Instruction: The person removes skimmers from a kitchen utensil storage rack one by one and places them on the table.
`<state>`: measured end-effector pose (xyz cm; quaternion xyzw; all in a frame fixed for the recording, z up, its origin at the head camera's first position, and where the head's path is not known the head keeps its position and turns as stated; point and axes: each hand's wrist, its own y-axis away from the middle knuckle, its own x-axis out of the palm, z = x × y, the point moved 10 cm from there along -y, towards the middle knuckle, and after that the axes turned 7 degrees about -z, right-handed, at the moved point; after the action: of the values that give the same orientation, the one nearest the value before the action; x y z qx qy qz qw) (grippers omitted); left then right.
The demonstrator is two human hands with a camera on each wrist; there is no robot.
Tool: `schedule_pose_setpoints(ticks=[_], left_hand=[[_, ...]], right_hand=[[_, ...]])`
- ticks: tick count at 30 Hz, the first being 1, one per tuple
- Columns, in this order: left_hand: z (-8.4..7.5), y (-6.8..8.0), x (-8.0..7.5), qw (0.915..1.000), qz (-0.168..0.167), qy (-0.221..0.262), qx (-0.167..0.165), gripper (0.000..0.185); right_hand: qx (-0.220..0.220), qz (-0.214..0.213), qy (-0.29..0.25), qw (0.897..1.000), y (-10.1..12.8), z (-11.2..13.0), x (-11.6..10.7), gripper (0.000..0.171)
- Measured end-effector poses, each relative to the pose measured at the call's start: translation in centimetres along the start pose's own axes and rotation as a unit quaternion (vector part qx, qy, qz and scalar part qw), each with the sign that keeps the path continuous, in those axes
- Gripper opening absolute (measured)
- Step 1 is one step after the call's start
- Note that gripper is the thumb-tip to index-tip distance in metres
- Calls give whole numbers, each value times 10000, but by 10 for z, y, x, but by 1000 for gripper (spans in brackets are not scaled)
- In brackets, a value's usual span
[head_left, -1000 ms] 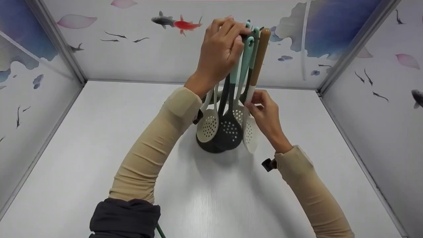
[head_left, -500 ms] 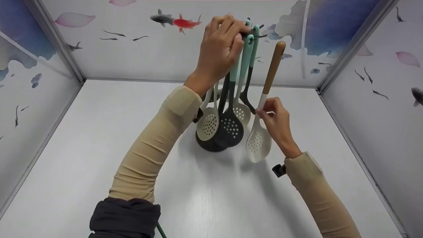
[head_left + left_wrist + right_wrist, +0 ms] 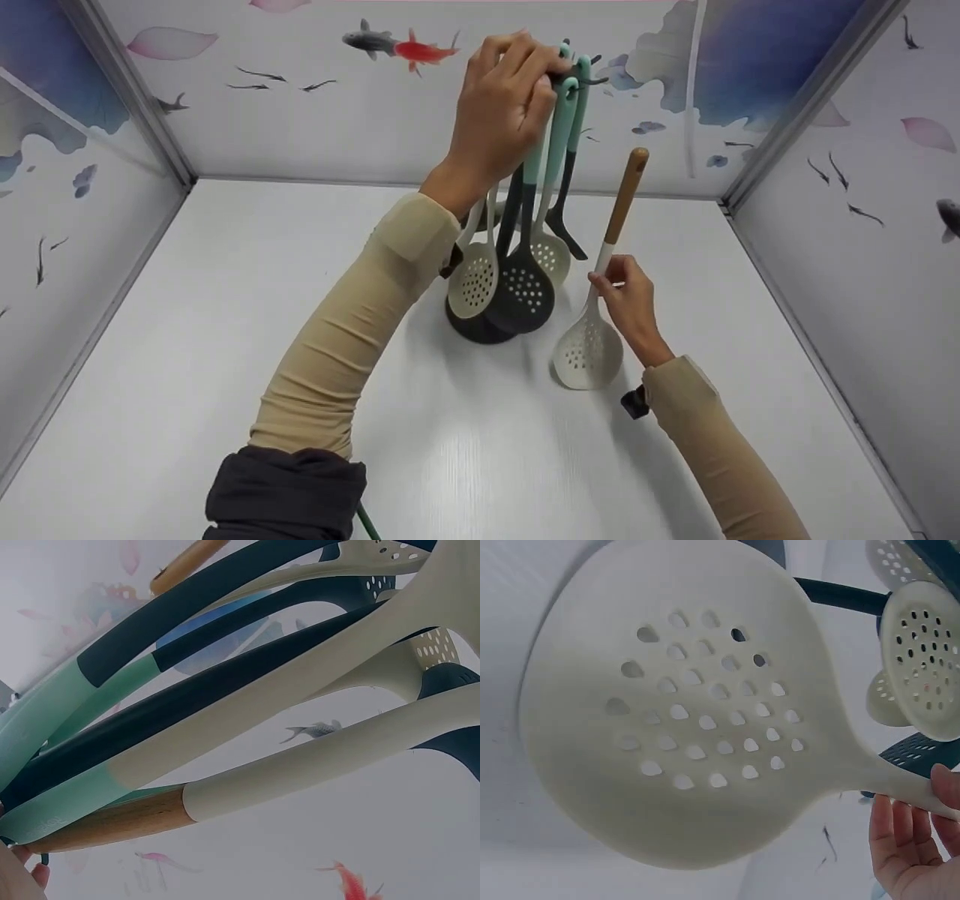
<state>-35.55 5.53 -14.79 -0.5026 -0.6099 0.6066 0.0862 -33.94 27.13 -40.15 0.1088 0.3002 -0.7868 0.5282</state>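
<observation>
My left hand (image 3: 499,105) grips the top of a utensil stand, its fingers curled over beside the dark hooks (image 3: 594,79). Mint-handled utensils hang there, among them a black slotted spoon (image 3: 504,309) and a cream skimmer (image 3: 486,259). To their right, my right hand (image 3: 628,304) pinches a white skimmer (image 3: 589,375) at its neck between thumb and fingers. Its wooden handle (image 3: 625,199) leans up and right, and its perforated head is low, close over the table. The right wrist view shows that skimmer head (image 3: 727,829) broadly, with the thumb across the neck.
The stand's round black base (image 3: 480,331) rests on the white table (image 3: 450,465). Printed panels with fish surround the table at the back (image 3: 337,142) and sides. A black turner (image 3: 568,238) hangs nearest the right hand. A green cord (image 3: 367,523) shows by the left sleeve.
The right hand has drawn the white skimmer away from the hanging utensils, first rightward, then down toward the table and nearer me. The left hand has stayed on the stand.
</observation>
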Motion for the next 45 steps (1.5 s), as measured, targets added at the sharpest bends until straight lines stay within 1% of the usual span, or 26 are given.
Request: schedule_pose_setpoints(ticks=[4,6,8,10,13,16,18,20,24,26,28,31,33,35,39,42,45], left_hand=[[-1,0,1,10000,19,23,14,39],[-2,-1,1,10000,30,45,6,39],[-2,-1,1,10000,30,44,2,39],[-3,-1,1,10000,19,38,22,39],[-5,-1,1,10000,-11,32,71,39],[-6,-1,1,9999,-49,54,106,39],[-5,-1,1,9999,-70,72,93,39],[-5,0,1,9999,-88,88,80,39],[-4,0,2,9998,-111,119,64,39],[-4,0,2,9998,-125,139,69,39],[-3,1,2,9998,-142,139,60,39],[-2,0,1,9998,-148,124,40,38],[-2,0,1,9998,-142,100,37,38],[-1,0,1,9999,-134,86,28,38],[0,0,1,9999,-142,79,25,38],[0,0,0,9999,-147,83,27,38],[0,-1,0,9999,-144,84,28,38]], right_hand=[[175,79,178,9997,-2,-14,8,29],[369,300,163,9987,-2,-21,15,33],[678,581,50,9960,-1,-30,22,36],[1042,863,-108,9907,0,-40,28,41],[1443,1209,-286,9817,3,-52,36,53],[1623,1630,-396,9724,9,-63,46,66],[1708,1918,-461,9653,15,-69,53,70],[1692,2114,-422,9617,20,-73,59,67],[1765,2330,-101,9563,31,-84,66,52],[1907,2416,14,9515,38,-90,70,48],[1826,2484,84,9513,42,-90,74,46],[1011,2573,606,9591,40,-78,79,42],[542,2556,1039,9597,39,-70,81,39],[318,2566,1434,9553,38,-67,83,38],[681,2658,1506,9497,39,-71,85,42],[738,2712,1539,9473,38,-72,86,39],[1054,2758,1399,9451,39,-74,85,39]])
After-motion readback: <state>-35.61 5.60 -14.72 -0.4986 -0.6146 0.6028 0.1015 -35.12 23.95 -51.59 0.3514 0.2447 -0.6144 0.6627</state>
